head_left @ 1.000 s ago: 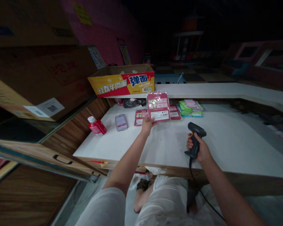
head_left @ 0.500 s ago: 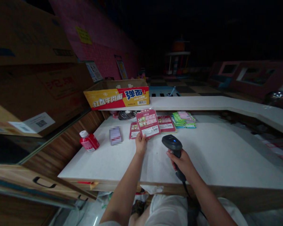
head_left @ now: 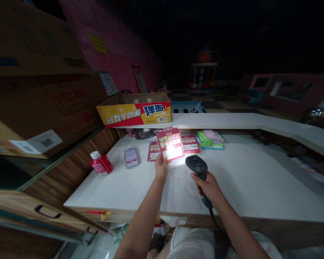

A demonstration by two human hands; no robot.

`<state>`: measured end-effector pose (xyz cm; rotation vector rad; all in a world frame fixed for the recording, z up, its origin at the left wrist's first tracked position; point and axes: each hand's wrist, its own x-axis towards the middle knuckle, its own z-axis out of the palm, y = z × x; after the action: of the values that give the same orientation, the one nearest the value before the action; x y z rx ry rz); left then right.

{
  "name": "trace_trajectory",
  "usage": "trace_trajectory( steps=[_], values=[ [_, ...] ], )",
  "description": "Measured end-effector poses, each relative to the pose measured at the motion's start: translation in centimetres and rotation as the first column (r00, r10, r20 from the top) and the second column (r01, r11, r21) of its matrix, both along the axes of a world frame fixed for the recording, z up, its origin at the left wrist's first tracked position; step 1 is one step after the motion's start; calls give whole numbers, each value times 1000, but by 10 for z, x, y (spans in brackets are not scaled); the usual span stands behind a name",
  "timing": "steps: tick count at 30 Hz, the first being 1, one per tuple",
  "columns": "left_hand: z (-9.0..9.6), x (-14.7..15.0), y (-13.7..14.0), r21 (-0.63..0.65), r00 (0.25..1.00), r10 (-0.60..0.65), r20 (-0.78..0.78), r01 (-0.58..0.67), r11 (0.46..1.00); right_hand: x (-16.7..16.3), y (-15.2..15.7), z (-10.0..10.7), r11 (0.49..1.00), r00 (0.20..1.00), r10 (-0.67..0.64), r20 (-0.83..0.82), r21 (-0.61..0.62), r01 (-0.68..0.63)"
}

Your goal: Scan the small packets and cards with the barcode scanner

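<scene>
My left hand [head_left: 161, 167] pinches the lower edge of a flat red packet [head_left: 170, 142] printed with small pictures and a white label. A bright patch of light falls on that label. My right hand [head_left: 206, 185] is wrapped round the handle of a black barcode scanner [head_left: 196, 163], its head turned toward the packet and its cord hanging down past the table edge. Behind the held packet lie another red packet [head_left: 153, 151] on the left and a pile of red packets [head_left: 191, 144] on the right. Green and pink packets [head_left: 211, 139] are stacked beside that pile.
A red bottle [head_left: 102, 164] with a white cap and a blurred-out item [head_left: 132, 157] are at the left of the white table [head_left: 245, 176]. An open noodle carton [head_left: 136, 113] sits on the raised ledge [head_left: 218, 120]. Large cardboard boxes [head_left: 40, 111] are stacked at far left.
A bright light from the scanner now shines on the held packet's label, and the blue light on top of the scanner is gone. Both hands stay nearly in place.
</scene>
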<state>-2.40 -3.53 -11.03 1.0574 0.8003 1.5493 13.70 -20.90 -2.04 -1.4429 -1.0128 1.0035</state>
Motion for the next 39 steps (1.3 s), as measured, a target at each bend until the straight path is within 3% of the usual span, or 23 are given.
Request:
trace_trajectory(
  steps=[7,20,34,39],
  values=[
    [5,0,-4,-9,1000,-19,6,19,1000,0,7,-2,1000,1000,-1,15,2,1],
    [11,2,-9,-26,1000,-1,29,2,1000,-5,49,-10,1000,1000,28,7,-7,-28],
    [8,0,-8,-25,998,-47,48,48,999,1,47,-11,996,996,85,11,5,-85],
    [8,-1,-6,-22,998,-38,48,39,999,4,33,-12,998,995,56,-82,-22,-58]
  ],
)
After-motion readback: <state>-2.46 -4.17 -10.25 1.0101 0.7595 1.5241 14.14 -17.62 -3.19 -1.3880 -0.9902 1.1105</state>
